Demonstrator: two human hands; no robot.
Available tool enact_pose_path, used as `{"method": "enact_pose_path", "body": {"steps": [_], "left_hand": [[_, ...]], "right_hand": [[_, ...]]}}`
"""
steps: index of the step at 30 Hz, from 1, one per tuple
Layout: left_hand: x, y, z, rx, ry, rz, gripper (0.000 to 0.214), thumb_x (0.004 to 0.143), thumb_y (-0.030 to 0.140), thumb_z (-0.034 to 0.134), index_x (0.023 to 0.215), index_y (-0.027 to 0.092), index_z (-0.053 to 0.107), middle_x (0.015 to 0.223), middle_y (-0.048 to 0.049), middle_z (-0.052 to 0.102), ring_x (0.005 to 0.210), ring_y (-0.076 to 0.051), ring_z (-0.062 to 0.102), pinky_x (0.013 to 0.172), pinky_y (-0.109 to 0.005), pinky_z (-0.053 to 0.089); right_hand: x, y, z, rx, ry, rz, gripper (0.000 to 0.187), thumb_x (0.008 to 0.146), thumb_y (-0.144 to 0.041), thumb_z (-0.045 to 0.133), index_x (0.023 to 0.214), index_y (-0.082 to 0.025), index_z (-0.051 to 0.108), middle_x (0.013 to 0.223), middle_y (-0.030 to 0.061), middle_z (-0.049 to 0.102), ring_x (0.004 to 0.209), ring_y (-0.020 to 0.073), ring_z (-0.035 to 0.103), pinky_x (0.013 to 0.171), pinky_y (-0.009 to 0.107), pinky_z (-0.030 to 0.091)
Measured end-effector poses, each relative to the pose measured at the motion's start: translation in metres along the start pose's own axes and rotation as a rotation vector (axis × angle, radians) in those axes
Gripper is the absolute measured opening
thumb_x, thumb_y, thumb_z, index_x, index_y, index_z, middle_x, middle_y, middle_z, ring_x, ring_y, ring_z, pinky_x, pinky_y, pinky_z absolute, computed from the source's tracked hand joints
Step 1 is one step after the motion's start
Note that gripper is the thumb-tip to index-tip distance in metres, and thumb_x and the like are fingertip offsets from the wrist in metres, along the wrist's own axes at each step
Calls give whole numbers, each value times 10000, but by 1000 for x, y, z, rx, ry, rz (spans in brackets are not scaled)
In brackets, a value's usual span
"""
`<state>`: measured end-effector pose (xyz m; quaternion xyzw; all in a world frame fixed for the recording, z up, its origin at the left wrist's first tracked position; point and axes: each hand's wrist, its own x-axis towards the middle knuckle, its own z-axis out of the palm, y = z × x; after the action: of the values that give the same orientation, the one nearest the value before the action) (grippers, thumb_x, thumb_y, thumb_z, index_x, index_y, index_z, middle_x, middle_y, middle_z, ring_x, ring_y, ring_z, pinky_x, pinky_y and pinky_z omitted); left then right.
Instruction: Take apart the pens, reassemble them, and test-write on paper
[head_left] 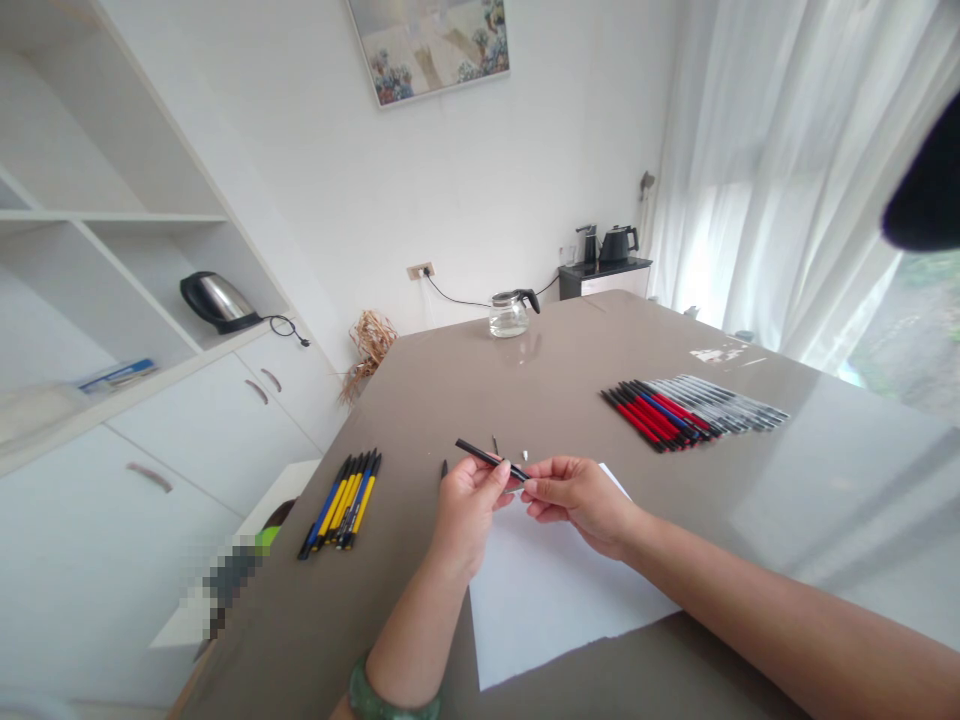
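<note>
A black pen (477,452) lies slantwise between my two hands, above a white sheet of paper (562,600). My left hand (471,502) is closed around its middle, thumb on top. The fingertips of my right hand (581,500) pinch at the pen's right end; whether they hold the barrel itself or a thin part by it, I cannot make out. Just beyond my hands, a small silvery-white piece (525,455) and a thin dark piece (495,444) lie on the table. Another black tip (444,468) shows beside my left hand, the rest hidden.
Yellow, blue and black pens (343,505) form a row on the left. To the right lie red and blue pens (652,415) beside clear-barrelled pens (724,402). A glass pot (510,316) stands at the far end of the brown table (420,390). White shelving (112,217) flanks the left.
</note>
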<state>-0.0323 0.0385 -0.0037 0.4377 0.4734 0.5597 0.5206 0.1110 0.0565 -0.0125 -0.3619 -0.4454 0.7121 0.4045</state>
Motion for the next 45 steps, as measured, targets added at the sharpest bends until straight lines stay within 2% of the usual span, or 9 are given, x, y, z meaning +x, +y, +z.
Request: {"method": "enact_pose_path", "body": {"steps": [9, 13, 19, 24, 26, 30, 32, 40, 45], "left_hand": [[1, 1, -1, 10, -28, -1, 244, 706, 343, 573, 839, 159, 483, 838, -75, 612, 731, -171, 595, 672, -329, 457], [-1, 2, 1, 7, -96, -40, 232, 718, 342, 559, 830, 158, 472, 796, -61, 606, 711, -166, 594, 668, -345, 466], [-3, 2, 3, 53, -88, -112, 246, 727, 335, 546, 874, 171, 437, 776, -50, 607, 709, -182, 617, 612, -298, 471], [4, -1, -6, 199, 27, -3, 253, 723, 323, 546, 911, 165, 482, 774, -52, 601, 668, -170, 619, 615, -292, 480], [7, -3, -10, 240, 54, 19, 251, 718, 314, 550, 910, 158, 516, 767, -52, 596, 655, -161, 615, 612, -284, 485], [10, -6, -15, 240, 60, 18, 227, 716, 280, 549, 892, 136, 547, 800, -64, 591, 665, -146, 610, 628, -264, 487], [10, -7, -16, 244, 66, 26, 222, 718, 273, 545, 887, 130, 551, 806, -69, 593, 658, -142, 608, 623, -262, 487], [12, -7, -17, 321, 74, 9, 219, 711, 248, 538, 898, 138, 571, 800, -74, 627, 659, -140, 602, 550, -219, 457], [13, -12, -20, 406, 45, 84, 240, 700, 301, 551, 883, 151, 588, 805, -69, 631, 702, -161, 597, 573, -237, 452]], "right_hand": [[-2, -3, 2, -49, -38, -43, 250, 654, -296, 611, 839, -127, 604, 741, 53, 622, 630, 107, 571, 603, 250, 441], [-3, -3, 2, -52, -15, -61, 230, 642, -310, 619, 789, -138, 575, 709, 36, 619, 604, 105, 572, 574, 239, 433], [3, -1, -2, -286, 122, -131, 218, 606, -338, 632, 645, -146, 537, 514, -36, 505, 414, 54, 434, 416, 191, 363], [12, -18, -22, -419, 309, -281, 259, 668, -415, 544, 660, -157, 522, 518, -37, 468, 404, 55, 390, 392, 189, 336], [16, -26, -31, -565, 377, -288, 270, 691, -428, 506, 684, -160, 539, 510, -32, 469, 402, 61, 382, 377, 187, 311], [32, -31, -33, -1068, 268, -220, 236, 715, -377, 475, 720, -184, 610, 562, -7, 554, 472, 86, 457, 424, 190, 329], [44, -28, -28, -1199, 231, -208, 182, 691, -331, 511, 690, -193, 630, 613, 4, 598, 551, 105, 509, 493, 197, 355], [81, -6, -10, -1345, 290, -154, 165, 609, -310, 605, 643, -150, 622, 672, 91, 628, 668, 207, 563, 550, 265, 362], [75, -8, -7, -1288, 260, -208, 92, 660, -228, 558, 636, -148, 597, 643, 61, 613, 650, 163, 553, 564, 240, 368]]}}
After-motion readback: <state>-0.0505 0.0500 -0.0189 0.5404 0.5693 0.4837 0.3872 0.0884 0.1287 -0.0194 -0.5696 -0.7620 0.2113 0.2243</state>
